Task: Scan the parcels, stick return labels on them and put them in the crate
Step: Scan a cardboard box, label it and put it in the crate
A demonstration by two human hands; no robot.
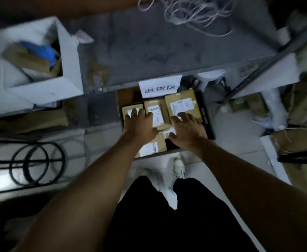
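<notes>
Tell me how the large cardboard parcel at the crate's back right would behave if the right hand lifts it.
The large cardboard parcel looks boxy and flat-faced, so probably stiff and unlikely to roll. It sits tilted against the crate wall, so it may slide as the right hand moves it. The white label looks smooth, perhaps slippery under fingers.

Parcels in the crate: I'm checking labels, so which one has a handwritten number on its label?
The big parcel at the crate's far right, by the right hand. Its white label carries large dark handwriting; the other parcels' labels show only print.
</notes>
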